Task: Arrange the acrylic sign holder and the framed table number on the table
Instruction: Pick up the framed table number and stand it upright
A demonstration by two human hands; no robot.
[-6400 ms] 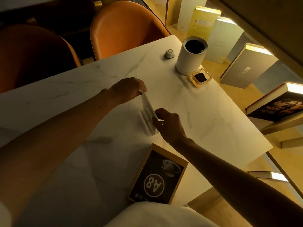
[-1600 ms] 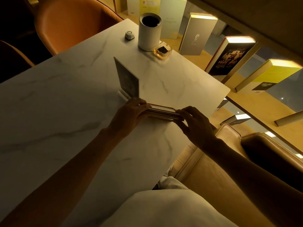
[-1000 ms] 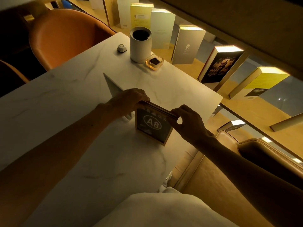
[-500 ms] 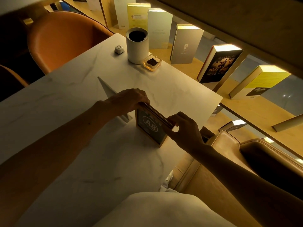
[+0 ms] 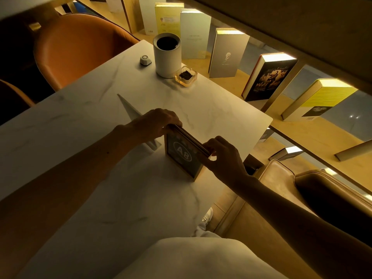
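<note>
The framed table number (image 5: 181, 156), dark with a white "A8" in a wooden frame, stands upright on the white marble table (image 5: 90, 178) near its right edge. My left hand (image 5: 157, 123) grips its top left corner. My right hand (image 5: 221, 156) pinches its top right corner. The clear acrylic sign holder (image 5: 130, 109) stands just behind and left of the frame, partly hidden by my left hand and wrist.
At the table's far corner stand a white cylinder container (image 5: 167, 55), a small glass dish (image 5: 186, 78) with dark contents and a small white button device (image 5: 145, 60). Orange chairs (image 5: 80, 47) are at the far side, a tan seat (image 5: 302, 188) to the right, lit books (image 5: 227, 53) beyond.
The frame went from lying flat in both hands to standing upright on the table. In the last half second it has barely moved, and both hands stay on its top edge.
</note>
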